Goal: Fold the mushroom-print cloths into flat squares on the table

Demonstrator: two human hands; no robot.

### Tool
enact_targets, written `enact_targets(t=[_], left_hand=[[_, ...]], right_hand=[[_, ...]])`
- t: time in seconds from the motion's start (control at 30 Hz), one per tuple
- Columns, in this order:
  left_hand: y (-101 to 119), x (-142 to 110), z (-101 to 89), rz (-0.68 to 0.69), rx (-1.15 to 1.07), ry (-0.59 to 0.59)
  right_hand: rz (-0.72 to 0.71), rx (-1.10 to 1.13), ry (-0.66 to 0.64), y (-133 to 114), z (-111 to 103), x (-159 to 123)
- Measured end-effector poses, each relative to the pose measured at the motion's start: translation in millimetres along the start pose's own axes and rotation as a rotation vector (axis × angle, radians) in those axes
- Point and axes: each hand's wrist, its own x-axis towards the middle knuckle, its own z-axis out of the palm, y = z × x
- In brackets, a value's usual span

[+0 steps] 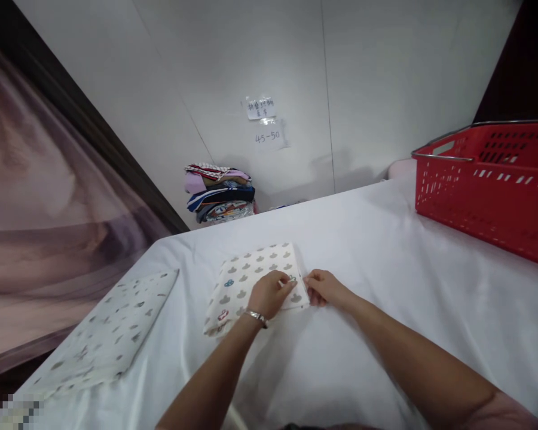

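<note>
A folded white cloth [260,272] printed with grey shapes and a few coloured ones lies in the middle of the white-covered table. My left hand [269,292], with a silver bracelet at its wrist, is over the cloth's right part, thumb and fingers drawn together on the fabric. At the right edge of the same cloth, my right hand [325,286] pinches the border with curled fingers. To the left lies a second folded cloth [112,334], pale with small dark prints, untouched by either hand.
A red plastic basket [484,197] with a metal handle stands on the right of the white sheet [363,239]. Behind the table's far edge, folded clothes [219,194] are piled by the wall. Paper notes [268,136] hang above. A pinkish curtain [49,209] drapes at left.
</note>
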Motion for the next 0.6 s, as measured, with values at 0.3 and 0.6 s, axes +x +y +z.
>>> enact_targets(t=[0.3,0.6], left_hand=[[7.1,29.1,39.7,-0.310,0.108,-0.051],[-9.3,28.6,39.6,-0.326,-0.163,-0.042]], right_hand=[[-0.094,0.153,-0.088,8.8,0.0,7.1],[0.012,0.155,-0.066,0.8,1.9,-1.0]])
